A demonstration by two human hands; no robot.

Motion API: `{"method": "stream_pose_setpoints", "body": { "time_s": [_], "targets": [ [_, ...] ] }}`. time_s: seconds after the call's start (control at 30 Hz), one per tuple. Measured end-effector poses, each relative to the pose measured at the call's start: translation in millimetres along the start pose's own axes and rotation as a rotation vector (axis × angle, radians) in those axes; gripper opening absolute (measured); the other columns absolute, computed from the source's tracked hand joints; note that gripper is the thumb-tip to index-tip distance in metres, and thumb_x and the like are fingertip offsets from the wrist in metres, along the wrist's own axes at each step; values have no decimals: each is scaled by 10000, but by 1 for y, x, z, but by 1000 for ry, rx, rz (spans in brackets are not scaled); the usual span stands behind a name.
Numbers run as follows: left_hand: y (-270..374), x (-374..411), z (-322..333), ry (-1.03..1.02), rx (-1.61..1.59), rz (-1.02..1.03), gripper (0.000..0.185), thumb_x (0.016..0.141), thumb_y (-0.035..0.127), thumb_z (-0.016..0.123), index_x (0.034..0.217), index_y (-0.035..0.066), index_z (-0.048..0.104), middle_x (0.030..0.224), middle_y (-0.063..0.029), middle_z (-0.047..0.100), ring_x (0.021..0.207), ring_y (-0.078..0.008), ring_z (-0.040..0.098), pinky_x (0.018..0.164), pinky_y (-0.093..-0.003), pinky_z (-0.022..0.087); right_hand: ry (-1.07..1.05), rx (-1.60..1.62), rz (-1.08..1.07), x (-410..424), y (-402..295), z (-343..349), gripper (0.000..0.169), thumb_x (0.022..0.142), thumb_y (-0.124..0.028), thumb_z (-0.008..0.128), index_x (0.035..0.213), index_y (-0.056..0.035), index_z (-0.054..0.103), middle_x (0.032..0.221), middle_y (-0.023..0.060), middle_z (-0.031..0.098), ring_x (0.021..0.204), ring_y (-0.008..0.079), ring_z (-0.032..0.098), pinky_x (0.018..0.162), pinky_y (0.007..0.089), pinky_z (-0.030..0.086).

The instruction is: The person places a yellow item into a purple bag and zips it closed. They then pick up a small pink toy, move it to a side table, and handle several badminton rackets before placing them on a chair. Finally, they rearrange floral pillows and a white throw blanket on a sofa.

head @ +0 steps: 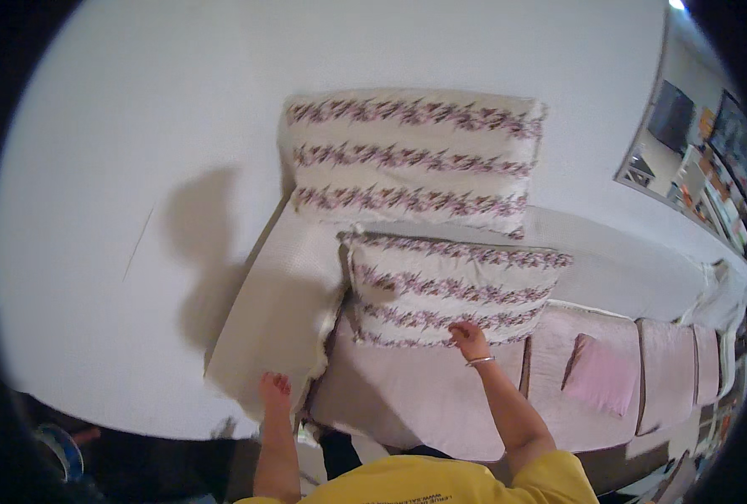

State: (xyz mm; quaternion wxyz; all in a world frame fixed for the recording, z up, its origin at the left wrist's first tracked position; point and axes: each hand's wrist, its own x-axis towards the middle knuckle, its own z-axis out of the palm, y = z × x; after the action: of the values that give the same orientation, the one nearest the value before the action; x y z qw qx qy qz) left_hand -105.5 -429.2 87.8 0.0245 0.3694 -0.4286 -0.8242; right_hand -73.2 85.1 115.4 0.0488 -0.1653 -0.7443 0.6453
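My left hand [275, 385] is over the front of the sofa's pale armrest [285, 283], fingers curled in and nothing visible in them. Lower edge of a floral-striped cushion [449, 296] lies behind my right hand [471, 340]; its fingers are bent, and whether they touch the fabric is unclear. A bracelet [480, 361] circles my right wrist. That cushion leans in the sofa corner on the pink seat [411, 390]. Above it, a second cushion [411, 157] with matching floral bands rests on top of the backrest, against the wall.
Further right, a small pink cushion [602, 376] lies on the seat. The covered backrest [606, 258] runs along the white wall [127, 126]. A framed mirror [688, 145] hangs at upper right. Dark items, including a blue round object [64, 450], are at lower left.
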Motion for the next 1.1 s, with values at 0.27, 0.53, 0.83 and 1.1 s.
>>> {"method": "stream_pose_setpoints", "body": {
  "time_s": [0.27, 0.53, 0.83, 1.1],
  "targets": [
    [-49, -48, 79, -220, 251, -76, 64, 854, 164, 495, 890, 134, 451, 741, -24, 510, 656, -172, 551, 534, -316, 459, 159, -42, 79, 32, 54, -61, 198, 830, -190, 584, 874, -3, 629, 719, 73, 636, 622, 124, 616, 524, 253, 476],
    [-84, -22, 56, -60, 251, -182, 139, 850, 155, 504, 969, 89, 477, 744, -50, 518, 611, -174, 540, 515, -312, 446, 71, -44, 317, 88, 81, -89, 210, 804, -198, 606, 911, -18, 619, 771, 58, 638, 609, 143, 610, 496, 270, 475],
    [-83, -75, 142, -281, 674, 210, 285, 806, 218, 609, 1035, 91, 496, 819, -66, 574, 610, -168, 562, 504, -285, 441, 255, -632, 22, 219, 81, -119, 436, 747, -300, 612, 1105, -55, 562, 1170, 192, 520, 1082, 348, 493, 888, 410, 433],
    [-72, -37, -1, 34, 632, -69, 421, 843, 127, 511, 1236, 49, 382, 918, -99, 537, 675, -191, 603, 499, -301, 465, 78, -1306, 227, 245, 61, -104, 688, 638, -531, 686, 1176, -138, 510, 1241, 102, 492, 1133, 310, 469, 959, 499, 342]
  ]
}}
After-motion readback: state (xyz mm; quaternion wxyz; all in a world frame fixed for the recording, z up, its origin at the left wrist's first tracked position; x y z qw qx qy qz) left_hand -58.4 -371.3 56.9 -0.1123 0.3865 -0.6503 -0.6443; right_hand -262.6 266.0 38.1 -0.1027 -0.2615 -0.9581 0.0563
